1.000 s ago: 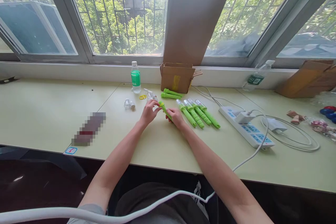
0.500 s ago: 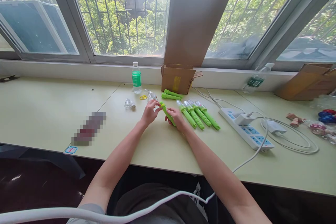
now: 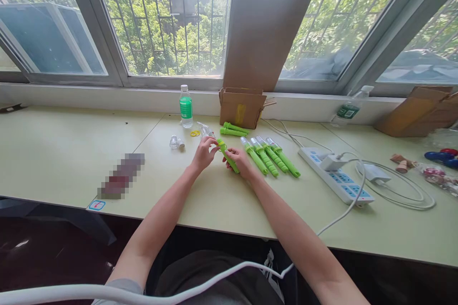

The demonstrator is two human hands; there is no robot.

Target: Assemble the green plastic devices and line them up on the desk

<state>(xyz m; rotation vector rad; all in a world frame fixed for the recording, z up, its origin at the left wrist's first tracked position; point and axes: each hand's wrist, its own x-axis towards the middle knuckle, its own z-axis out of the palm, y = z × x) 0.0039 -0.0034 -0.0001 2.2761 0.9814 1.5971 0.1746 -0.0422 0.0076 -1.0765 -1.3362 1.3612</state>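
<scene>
Pale tabletop point(image 3: 214, 206) stretches in front of you. Nearest, your right hand point(image 3: 239, 161) has its fingers closed around the body of a green tube point(image 3: 232, 164), and your left hand point(image 3: 204, 154) pinches its upper end; the tube slants between them. Just to the right lie four clear-topped tubes point(image 3: 266, 158). Farther back come clear plastic pieces point(image 3: 174, 142), yellow rings point(image 3: 193, 134) and two green pieces point(image 3: 233, 131), then a bottle point(image 3: 186, 107), a cardboard box point(image 3: 239, 107) and windows point(image 3: 175, 28).

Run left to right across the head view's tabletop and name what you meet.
Clear plastic pieces → yellow rings → held lime-green plastic tube → four clear-tipped green tubes → white rectangular power strip → tan blocky pieces.
</scene>
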